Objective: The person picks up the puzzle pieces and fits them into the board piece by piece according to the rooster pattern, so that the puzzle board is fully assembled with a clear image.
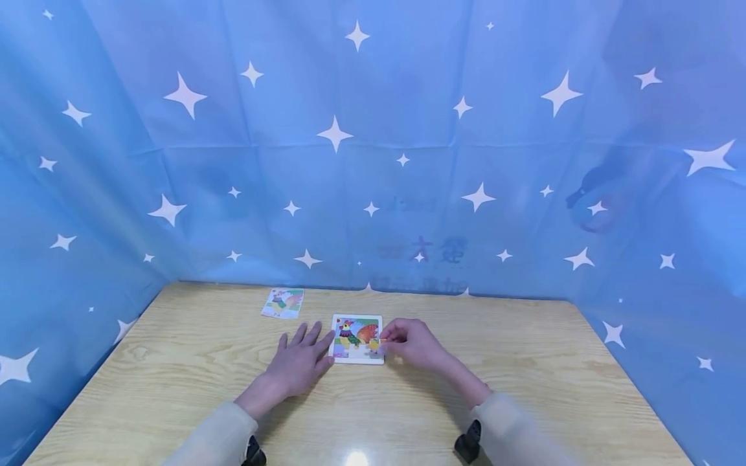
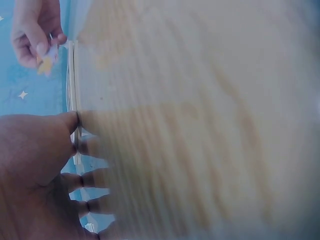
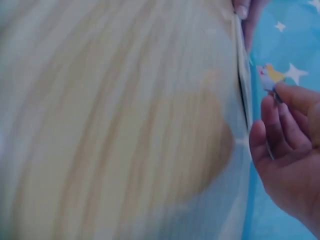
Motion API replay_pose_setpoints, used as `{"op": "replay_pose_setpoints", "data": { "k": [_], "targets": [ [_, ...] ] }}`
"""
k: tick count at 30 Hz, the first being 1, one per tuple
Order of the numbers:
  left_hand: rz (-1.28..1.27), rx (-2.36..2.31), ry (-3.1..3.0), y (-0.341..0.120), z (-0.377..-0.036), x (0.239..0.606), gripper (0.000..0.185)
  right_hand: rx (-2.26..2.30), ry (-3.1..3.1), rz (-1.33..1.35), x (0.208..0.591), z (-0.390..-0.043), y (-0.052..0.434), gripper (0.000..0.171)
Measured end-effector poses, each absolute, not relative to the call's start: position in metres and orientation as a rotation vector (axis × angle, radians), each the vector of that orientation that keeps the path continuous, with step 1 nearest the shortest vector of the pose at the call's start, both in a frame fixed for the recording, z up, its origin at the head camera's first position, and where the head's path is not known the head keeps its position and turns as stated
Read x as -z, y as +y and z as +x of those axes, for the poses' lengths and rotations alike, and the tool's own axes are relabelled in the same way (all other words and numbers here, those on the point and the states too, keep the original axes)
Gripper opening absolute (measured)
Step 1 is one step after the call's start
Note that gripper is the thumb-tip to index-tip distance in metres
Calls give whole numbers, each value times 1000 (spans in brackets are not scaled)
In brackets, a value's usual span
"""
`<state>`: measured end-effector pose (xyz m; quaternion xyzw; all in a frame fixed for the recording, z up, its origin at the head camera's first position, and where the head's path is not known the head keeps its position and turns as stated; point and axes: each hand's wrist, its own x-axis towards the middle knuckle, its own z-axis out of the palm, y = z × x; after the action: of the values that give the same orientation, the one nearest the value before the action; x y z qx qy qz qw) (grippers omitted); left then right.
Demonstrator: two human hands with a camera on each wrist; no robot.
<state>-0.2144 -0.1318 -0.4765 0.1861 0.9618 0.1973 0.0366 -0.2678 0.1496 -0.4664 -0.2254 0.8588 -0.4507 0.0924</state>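
Note:
A jigsaw puzzle of a rooster [image 1: 348,331] lies in a white-rimmed tray [image 1: 358,362] on the wooden table. My left hand [image 1: 296,367] rests with spread fingers beside the tray, its thumb and index finger touching the left edge. Between thumb and fingers, my right hand [image 1: 415,343] pinches a small puzzle piece [image 3: 270,76] at the tray's right side. Yellow and pale patches show on that piece, which stands tilted up from the tray. Pale gaps show low in the picture. From the left wrist, the tray appears only edge-on.
A picture card [image 1: 283,303] with a similar rooster lies behind my left hand, near the back edge of the wooden table [image 1: 501,336]. A blue curtain [image 1: 402,84] with white stars hangs behind the table and along its sides.

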Motion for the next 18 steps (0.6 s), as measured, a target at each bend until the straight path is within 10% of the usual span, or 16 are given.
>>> {"op": "replay_pose_setpoints", "data": {
  "k": [18],
  "targets": [
    [536,-559,2955,-132,-216,478,55,1345,2545,-619,476,-271,103,7]
  ]
}}
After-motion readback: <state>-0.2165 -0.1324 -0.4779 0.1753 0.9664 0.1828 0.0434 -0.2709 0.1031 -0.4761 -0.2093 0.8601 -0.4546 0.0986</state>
